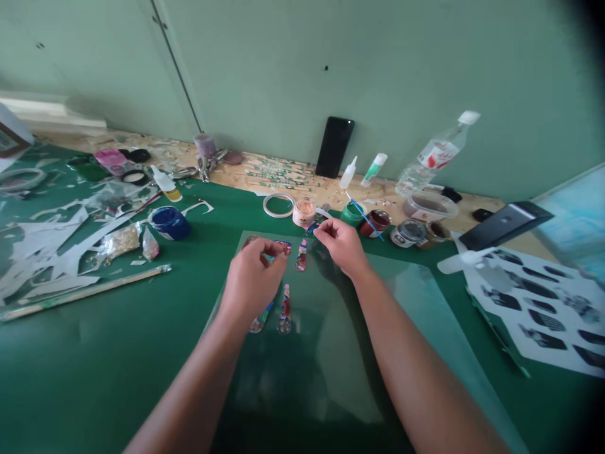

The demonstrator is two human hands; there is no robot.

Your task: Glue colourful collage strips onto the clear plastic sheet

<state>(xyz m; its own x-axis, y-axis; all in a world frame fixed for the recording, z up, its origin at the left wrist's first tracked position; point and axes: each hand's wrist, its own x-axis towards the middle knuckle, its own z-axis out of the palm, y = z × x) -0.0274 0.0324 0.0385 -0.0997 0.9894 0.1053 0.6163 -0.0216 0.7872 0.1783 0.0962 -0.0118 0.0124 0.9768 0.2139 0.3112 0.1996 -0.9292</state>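
Right hand [343, 244]: thumb and forefinger pinched on a small blue piece [312, 229]. Just beyond the pinch is a peach glitter jar [304, 211], with a tape ring [278, 205] to its left. Left hand [253, 277]: fingers curled down onto a patterned strip [280, 246]; actual grip not discernible. A second strip [301, 255] lies between the hands and a third [285, 309] nearer the wrist. All rest on a clear sheet [401, 302].

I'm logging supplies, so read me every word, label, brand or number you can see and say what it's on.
No text reads clearly.
Bottle label: red print, too blurred to read.
Box at left edge: label too small to read.
Paint jar: label blurred.
Colourful strips: pattern only, no letters.
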